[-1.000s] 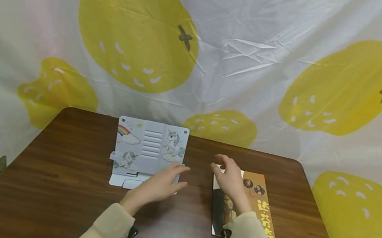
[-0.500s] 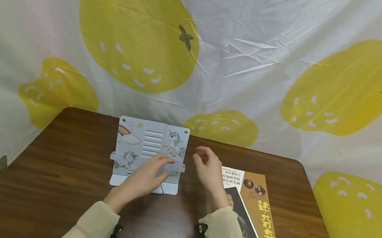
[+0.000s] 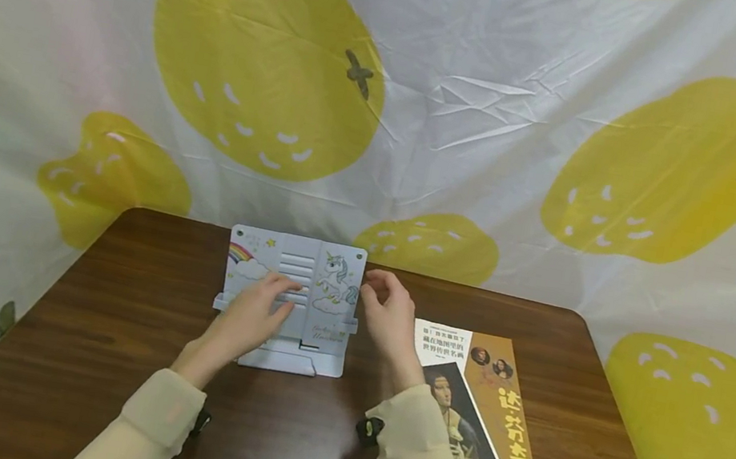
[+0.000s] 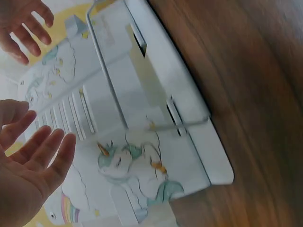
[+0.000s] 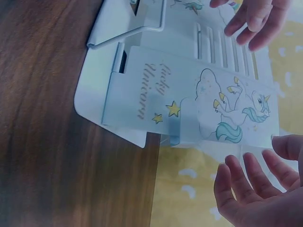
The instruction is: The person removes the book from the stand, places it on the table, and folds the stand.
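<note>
A white book stand (image 3: 339,281) with unicorns, a rainbow and slots stands upright on the table. My left hand (image 3: 243,318) hovers before its panel, fingers loosely spread and holding nothing. Just beside the stand's right edge is my right hand (image 3: 388,326), its fingers softly bent, with the thumb tip close to the panel edge in the right wrist view. A bent wire bar (image 4: 105,71) crosses the lower front of the stand in the left wrist view. To the right lies a book (image 3: 493,397) with a painted portrait on its cover, its left part hidden by the right forearm.
The stand is near the back of the brown wooden table (image 3: 100,347). Behind it hangs a white cloth (image 3: 443,128) printed with large yellow fruits. Small side clips (image 5: 174,135) jut from the stand's edges.
Both hands have moved left. The left hand has crossed the stand's front toward its left half, and the right hand has come off the book to the stand's right edge.
</note>
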